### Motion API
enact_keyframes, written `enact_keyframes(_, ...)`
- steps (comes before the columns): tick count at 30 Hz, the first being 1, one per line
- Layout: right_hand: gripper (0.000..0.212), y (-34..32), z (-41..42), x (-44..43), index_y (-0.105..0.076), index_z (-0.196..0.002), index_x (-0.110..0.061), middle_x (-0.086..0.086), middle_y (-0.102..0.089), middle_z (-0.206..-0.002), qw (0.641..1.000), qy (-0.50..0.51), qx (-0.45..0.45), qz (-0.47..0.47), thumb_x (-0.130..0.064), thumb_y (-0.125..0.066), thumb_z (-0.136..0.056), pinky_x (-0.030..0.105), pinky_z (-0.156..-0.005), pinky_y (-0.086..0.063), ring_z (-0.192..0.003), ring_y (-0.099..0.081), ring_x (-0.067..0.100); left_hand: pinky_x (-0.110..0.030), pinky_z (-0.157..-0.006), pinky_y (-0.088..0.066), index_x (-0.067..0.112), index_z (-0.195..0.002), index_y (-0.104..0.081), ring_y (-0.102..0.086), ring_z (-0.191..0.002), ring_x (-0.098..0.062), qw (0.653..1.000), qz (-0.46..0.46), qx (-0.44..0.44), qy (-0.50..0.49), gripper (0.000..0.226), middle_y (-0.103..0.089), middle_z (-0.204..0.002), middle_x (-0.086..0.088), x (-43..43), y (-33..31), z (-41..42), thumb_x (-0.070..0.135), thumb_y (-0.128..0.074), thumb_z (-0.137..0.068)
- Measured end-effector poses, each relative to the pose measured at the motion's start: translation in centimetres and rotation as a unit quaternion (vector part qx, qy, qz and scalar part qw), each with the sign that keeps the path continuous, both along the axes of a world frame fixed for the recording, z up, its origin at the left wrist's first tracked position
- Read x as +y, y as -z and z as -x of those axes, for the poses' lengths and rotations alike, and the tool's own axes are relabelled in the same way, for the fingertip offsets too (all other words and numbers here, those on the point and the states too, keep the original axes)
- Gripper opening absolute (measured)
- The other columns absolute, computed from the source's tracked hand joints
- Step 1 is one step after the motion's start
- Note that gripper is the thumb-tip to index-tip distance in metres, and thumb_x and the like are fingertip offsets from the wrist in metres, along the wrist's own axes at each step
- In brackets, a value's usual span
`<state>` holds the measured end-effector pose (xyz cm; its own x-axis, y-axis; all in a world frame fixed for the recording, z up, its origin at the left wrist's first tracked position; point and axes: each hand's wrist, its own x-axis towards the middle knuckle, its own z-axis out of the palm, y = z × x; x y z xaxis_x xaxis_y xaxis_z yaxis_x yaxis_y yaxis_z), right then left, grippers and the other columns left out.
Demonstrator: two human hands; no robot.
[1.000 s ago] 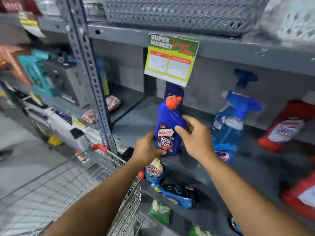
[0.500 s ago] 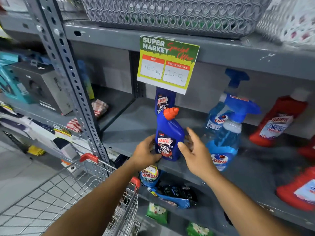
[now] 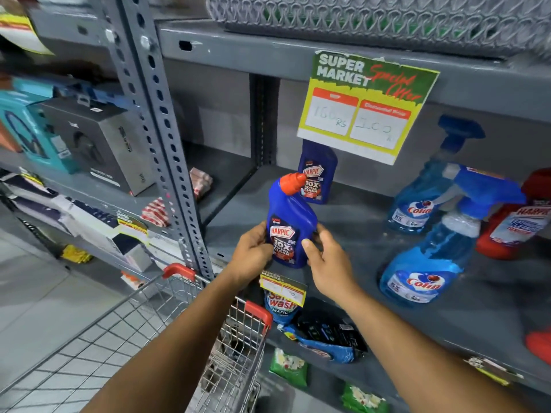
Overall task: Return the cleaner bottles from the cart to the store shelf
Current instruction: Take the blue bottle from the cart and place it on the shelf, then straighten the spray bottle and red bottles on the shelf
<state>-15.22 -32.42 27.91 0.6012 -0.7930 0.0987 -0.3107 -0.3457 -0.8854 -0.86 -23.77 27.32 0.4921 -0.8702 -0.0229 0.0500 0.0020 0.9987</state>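
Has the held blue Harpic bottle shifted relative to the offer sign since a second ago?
Yes. The blue Harpic bottle now sits lower and leftward of the offer sign, cap clear below it.

- My grey shelf [image 3: 343, 222] carries a blue Harpic bottle [image 3: 317, 174] at 12 o'clock.
- Two Colin sprays [image 3: 429, 257] and a red Harpic bottle [image 3: 512, 225] stand at 3 o'clock.
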Motion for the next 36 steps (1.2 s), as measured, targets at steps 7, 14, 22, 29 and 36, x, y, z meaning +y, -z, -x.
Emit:
enact_keyframes(7, 0.039, 0.4, -1.1, -0.1, -0.041, -0.130, -0.041, -0.006, -0.066, -0.116, 1.000, -0.009, -0.004, -0.015, -0.037, -0.048, -0.092, 0.051, -0.089, -0.053, -0.106, -0.064, 0.020, -0.058, -0.091, -0.051, 0.002, -0.121, -0.055, -0.063, -0.105, -0.041, 1.000, 0.000, -0.027, 0.006, 0.056, -0.065, -0.114, -0.028, 1.0, -0.2, -1.2, -0.014, -0.042, -0.068)
enact_keyframes(14, 0.053, 0.2, -0.5, 0.6, -0.026, -0.143, -0.038, -0.001, -0.058, -0.134, 0.999, -0.036, 0.025, -0.021, -0.030, -0.045, -0.095, 0.042, -0.100, -0.048, -0.118, -0.058, 0.015, -0.038, -0.090, -0.054, -0.001, -0.125, -0.051, -0.062, -0.108, -0.031, 0.998, 0.037, -0.035, 0.021, 0.057, -0.063, -0.118, -0.025, 1.5, 0.2, -0.7, -0.026, -0.037, -0.076)
enact_keyframes(22, 0.044, 2.5, 10.2, 2.8, -0.047, -0.129, -0.034, 0.001, -0.057, -0.133, 0.996, 0.036, -0.071, -0.041, -0.019, -0.059, -0.089, 0.012, -0.092, -0.045, -0.117, -0.057, 0.001, -0.043, -0.111, -0.041, 0.010, -0.144, -0.034, -0.046, -0.134, -0.029, 0.996, 0.007, -0.087, -0.015, 0.071, -0.050, -0.143, -0.017, 2.5, 1.1, 0.9, -0.020, -0.043, -0.080)
enact_keyframes(29, 0.059, 5.0, 19.1, -2.0, -0.040, -0.137, -0.021, 0.004, -0.049, -0.134, 0.958, 0.283, -0.050, 0.001, 0.001, -0.058, -0.085, 0.022, -0.097, -0.041, -0.112, -0.054, 0.003, -0.017, -0.117, -0.016, 0.021, -0.143, -0.028, -0.024, -0.143, -0.016, 0.948, 0.033, -0.310, -0.068, 0.079, -0.030, -0.153, -0.004, 2.7, 2.4, 11.6, 0.007, -0.052, -0.070)
enact_keyframes(36, 0.053, 4.9, 17.5, -4.0, -0.053, -0.104, -0.044, -0.012, -0.066, -0.115, 0.987, 0.156, 0.010, -0.043, 0.003, -0.050, -0.079, 0.025, -0.092, -0.048, -0.105, -0.062, 0.000, -0.035, -0.100, -0.050, 0.040, -0.135, -0.041, -0.059, -0.114, -0.004, 0.985, -0.038, -0.085, 0.147, 0.077, -0.059, -0.133, 0.002, -6.0, 2.6, 17.6, 0.000, -0.045, -0.069)
